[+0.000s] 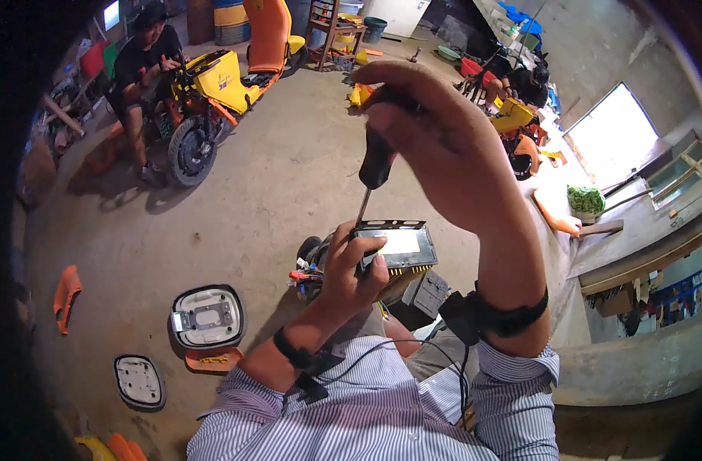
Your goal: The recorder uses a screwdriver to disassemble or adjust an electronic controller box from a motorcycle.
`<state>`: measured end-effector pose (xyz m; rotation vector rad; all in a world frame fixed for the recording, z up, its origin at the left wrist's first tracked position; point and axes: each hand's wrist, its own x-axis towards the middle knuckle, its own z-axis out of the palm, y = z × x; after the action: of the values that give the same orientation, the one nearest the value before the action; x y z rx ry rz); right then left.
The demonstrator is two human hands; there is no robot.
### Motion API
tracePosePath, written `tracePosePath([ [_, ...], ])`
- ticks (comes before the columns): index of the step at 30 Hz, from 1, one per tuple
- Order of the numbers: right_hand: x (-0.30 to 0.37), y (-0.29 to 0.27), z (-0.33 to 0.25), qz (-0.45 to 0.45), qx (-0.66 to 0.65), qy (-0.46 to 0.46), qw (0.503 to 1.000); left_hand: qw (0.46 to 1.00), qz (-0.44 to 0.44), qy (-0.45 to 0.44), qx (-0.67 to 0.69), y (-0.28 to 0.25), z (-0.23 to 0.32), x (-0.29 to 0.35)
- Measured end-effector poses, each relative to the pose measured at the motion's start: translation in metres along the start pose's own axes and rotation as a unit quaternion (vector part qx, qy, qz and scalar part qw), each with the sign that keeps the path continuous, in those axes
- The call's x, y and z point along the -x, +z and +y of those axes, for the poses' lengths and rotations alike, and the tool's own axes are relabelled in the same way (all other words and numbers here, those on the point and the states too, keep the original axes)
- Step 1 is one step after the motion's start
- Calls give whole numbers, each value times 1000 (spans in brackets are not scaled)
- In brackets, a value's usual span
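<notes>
My left hand (353,270) grips the left end of a small rectangular black-framed module (401,244) with a pale shiny face, held over my lap. My right hand (435,142) is closed around the black handle of a screwdriver (374,169), held upright above it. The metal tip of the screwdriver meets the module's upper left corner, right beside my left thumb. A bundle of coloured wires (303,275) hangs off the module's left side. Both wrists wear black straps with cables.
On the concrete floor at my left lie a black-rimmed grey cover (208,316), a smaller oval cover (139,381) and orange plastic pieces (66,294). A person (139,73) sits by a yellow scooter (205,104) at the back left. Another person (529,84) works at the back right.
</notes>
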<state>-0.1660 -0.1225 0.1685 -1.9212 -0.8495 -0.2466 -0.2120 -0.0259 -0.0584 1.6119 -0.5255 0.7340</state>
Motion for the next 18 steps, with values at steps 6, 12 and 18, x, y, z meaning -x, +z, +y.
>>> tracePosePath([
  [6,2,4,-3,32,144,-37,988,1000,-22,12,-18,-3,6,-3],
  [12,4,-5,-8,-13,141,11,990,1000,2,-2,5,0,0,-1],
  [18,1,-5,4,5,-97,57,994,1000,-1,8,-1,4,-5,-2],
])
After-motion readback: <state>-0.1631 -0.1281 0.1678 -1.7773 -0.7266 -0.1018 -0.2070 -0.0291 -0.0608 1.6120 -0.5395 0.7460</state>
